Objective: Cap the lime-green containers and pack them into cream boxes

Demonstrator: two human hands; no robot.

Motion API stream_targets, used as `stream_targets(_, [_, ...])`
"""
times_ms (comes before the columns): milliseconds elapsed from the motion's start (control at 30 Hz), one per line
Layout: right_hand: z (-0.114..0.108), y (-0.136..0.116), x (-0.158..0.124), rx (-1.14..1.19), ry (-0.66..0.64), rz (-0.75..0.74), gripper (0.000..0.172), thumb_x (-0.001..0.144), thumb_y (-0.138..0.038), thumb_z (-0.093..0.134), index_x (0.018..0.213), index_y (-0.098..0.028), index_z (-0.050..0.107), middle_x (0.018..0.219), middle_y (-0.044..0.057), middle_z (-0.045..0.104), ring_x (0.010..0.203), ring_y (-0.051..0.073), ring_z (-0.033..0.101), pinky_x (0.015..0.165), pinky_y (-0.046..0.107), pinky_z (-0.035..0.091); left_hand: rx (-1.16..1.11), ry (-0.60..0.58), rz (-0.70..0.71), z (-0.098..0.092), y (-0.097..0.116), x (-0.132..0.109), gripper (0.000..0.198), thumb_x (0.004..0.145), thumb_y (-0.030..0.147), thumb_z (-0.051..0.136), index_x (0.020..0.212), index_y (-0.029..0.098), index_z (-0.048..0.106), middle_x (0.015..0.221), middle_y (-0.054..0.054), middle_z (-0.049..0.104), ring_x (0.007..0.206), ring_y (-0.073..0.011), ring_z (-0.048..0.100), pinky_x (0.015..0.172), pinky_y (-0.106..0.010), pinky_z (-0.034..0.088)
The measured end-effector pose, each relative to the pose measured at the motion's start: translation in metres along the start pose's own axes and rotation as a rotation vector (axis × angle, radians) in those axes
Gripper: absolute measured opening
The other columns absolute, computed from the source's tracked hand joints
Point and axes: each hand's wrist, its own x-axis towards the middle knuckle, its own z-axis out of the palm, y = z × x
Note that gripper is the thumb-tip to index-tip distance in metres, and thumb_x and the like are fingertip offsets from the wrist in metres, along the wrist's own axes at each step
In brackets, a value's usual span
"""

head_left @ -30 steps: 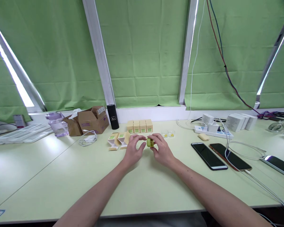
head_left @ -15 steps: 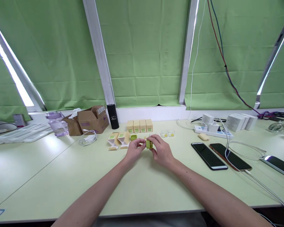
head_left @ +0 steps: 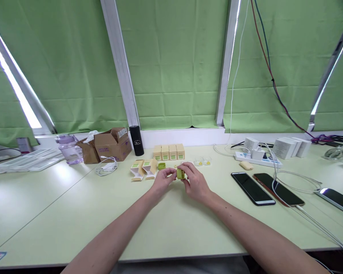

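Observation:
A small green plastic case (head_left: 180, 174) is held just above the table between my two hands. My right hand (head_left: 196, 182) grips it from the right, thumb below and fingers over the top. My left hand (head_left: 163, 181) is closed in a pinch, its fingertips at the case's left side; whether they also hold a tiny part is too small to tell. Behind my left hand lies a green plastic piece (head_left: 161, 166). Left of that are two opened small cartons (head_left: 137, 169). Clear round containers (head_left: 202, 161) with yellow bits sit beyond my right hand.
Several closed small cartons (head_left: 169, 152) form a row at the back, near a black cylinder (head_left: 136, 140) and a brown cardboard box (head_left: 112, 145). On the right are phones (head_left: 253, 188), a power strip (head_left: 258, 160), white boxes (head_left: 287, 147) and loose cables. A purple bottle (head_left: 70, 149) stands left.
Both hands stay almost in place around the small green case, which seems turned very slightly. Nothing else on the table has moved.

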Motion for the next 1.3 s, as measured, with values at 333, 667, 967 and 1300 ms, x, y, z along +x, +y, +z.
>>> stream_targets(333, [0.0015,0.001,0.0006,0.025,-0.014,-0.001,0.063,0.079,0.003,0.051,0.134,-0.026,0.052,0.13,0.012,0.059,0.119,0.027,0.062,0.09,0.041,0.062,0.025,0.003,-0.013,0.0003,0.0015,0.0012,0.047,0.07,0.059,0.085,0.08,0.015,0.072,0.078,-0.005,0.069,0.072,-0.0161,0.059,0.073,-0.03,0.049])
stream_targets(667, [0.003,0.0022,0.0014,0.073,-0.019,0.001,0.059,0.079,0.003,0.05,0.131,-0.025,0.054,0.128,0.012,0.06,0.116,0.026,0.062,0.08,0.037,0.062,0.055,0.013,-0.034,-0.0004,0.0038,0.0003,0.039,0.072,0.052,0.084,0.079,0.016,0.071,0.078,-0.004,0.069,0.071,-0.0155,0.058,0.071,-0.029,0.046])
stream_targets(967, [0.0033,0.0022,0.0021,0.074,-0.006,0.01,0.061,0.078,0.004,0.052,0.132,-0.025,0.055,0.126,0.011,0.061,0.114,0.025,0.063,0.079,0.036,0.063,0.098,0.033,-0.014,-0.0013,0.0041,0.001,0.038,0.072,0.052,0.083,0.078,0.016,0.071,0.077,-0.004,0.07,0.071,-0.0162,0.059,0.072,-0.03,0.047])
stream_targets(1300, [0.0036,0.0035,0.0016,0.078,-0.009,0.019,0.058,0.079,0.003,0.051,0.13,-0.025,0.055,0.127,0.011,0.061,0.113,0.025,0.062,0.078,0.036,0.062,0.13,0.07,-0.035,-0.0013,0.0041,0.0009,0.033,0.073,0.048,0.081,0.079,0.016,0.072,0.079,-0.005,0.072,0.074,-0.0186,0.063,0.075,-0.031,0.048])
